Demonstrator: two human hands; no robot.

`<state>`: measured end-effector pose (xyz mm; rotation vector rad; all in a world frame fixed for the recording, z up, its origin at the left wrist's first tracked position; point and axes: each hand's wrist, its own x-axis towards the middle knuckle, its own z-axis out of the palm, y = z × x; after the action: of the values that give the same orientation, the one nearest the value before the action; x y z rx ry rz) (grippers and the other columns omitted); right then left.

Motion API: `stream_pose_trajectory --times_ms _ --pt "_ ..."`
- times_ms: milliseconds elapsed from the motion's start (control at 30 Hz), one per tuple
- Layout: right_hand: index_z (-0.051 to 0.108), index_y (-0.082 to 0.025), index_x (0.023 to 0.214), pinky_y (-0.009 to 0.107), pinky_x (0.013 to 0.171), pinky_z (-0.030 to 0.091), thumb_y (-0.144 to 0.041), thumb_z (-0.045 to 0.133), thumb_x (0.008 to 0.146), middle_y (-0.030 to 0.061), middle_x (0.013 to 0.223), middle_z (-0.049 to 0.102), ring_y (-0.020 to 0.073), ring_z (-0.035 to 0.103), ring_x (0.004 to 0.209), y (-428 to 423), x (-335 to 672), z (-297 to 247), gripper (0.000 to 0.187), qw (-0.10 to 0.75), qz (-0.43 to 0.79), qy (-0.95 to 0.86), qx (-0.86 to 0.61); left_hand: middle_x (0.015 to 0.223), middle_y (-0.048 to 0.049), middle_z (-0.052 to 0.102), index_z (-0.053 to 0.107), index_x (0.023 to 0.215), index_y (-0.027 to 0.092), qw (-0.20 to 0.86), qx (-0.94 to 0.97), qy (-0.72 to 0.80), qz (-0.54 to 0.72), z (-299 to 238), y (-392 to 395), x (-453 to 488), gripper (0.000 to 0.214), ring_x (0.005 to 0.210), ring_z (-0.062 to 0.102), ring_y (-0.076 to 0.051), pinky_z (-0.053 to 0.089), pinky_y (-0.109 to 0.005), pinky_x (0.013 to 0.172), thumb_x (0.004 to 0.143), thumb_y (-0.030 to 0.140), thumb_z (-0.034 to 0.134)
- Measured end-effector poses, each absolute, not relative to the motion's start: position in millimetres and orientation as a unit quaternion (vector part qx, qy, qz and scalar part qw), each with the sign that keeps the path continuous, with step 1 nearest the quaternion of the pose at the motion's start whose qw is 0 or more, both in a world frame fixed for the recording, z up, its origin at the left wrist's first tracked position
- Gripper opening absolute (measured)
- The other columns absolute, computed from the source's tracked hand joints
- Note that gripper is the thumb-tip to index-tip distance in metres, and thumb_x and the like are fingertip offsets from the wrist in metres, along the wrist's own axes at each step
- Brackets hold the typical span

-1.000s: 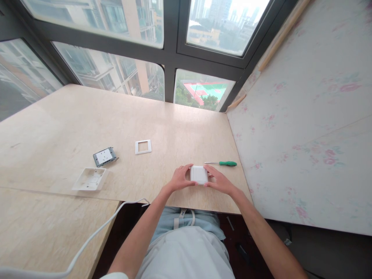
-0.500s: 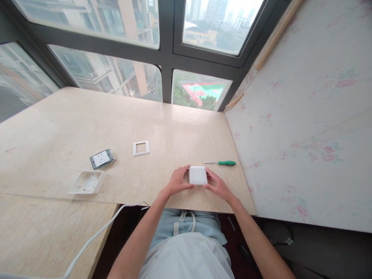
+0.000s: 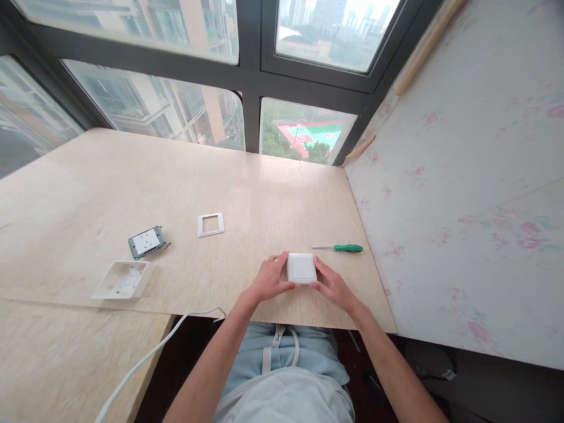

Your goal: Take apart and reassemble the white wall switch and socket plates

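A white square wall switch (image 3: 302, 268) rests on the beige table (image 3: 176, 182) near its front edge. My left hand (image 3: 268, 278) grips the switch's left side with curled fingers. On the opposite side my right hand (image 3: 332, 284) pinches its right edge. A green-handled screwdriver (image 3: 341, 248) lies just beyond my right hand, with its tip pointing left.
A white frame (image 3: 210, 224) lies mid-table. Further left are a grey socket module (image 3: 145, 242) and a white back box (image 3: 120, 280). A white cable (image 3: 154, 352) hangs off the front edge. A floral panel (image 3: 462, 176) walls the right side; windows stand behind.
Both hands stay on the switch in the same spot. Only the camera has shifted slightly.
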<state>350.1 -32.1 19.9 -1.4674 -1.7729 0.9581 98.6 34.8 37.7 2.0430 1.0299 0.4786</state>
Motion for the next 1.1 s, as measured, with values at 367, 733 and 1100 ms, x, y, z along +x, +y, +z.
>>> stream_pose_trajectory --times_ms 367,733,1100 --pt "0.041 -0.026 0.149 0.055 0.108 0.044 -0.049 0.070 0.083 0.0135 0.150 0.048 0.0326 0.054 0.130 -29 352 25 0.076 0.315 0.386 -0.653 -0.570 0.152 -0.0191 0.041 0.031 0.149 0.022 0.396 0.790 0.430 0.188 36 28 103 0.092 0.142 0.032 -0.038 0.028 -0.057 0.111 0.074 0.050 0.075" --pt "0.037 -0.026 0.151 0.051 0.114 0.038 -0.063 0.055 0.088 0.0097 0.156 0.040 0.0302 0.043 0.140 -29 349 24 0.076 0.416 0.508 -0.547 -0.519 0.148 -0.0148 0.044 0.030 0.148 0.026 0.444 0.724 0.390 0.357 22 10 114 0.097 0.131 0.048 -0.032 0.041 -0.048 0.107 0.068 0.037 0.082" --pt "0.035 -0.024 0.152 0.053 0.104 0.046 -0.063 0.042 0.093 0.0136 0.148 0.050 0.0344 0.053 0.130 -44 303 22 0.071 0.553 0.457 -0.424 -0.553 0.165 -0.0115 0.011 0.014 0.156 0.027 0.498 0.713 0.308 0.386 14 -11 121 0.088 0.152 0.010 -0.029 0.030 -0.050 0.120 0.086 0.028 0.066"
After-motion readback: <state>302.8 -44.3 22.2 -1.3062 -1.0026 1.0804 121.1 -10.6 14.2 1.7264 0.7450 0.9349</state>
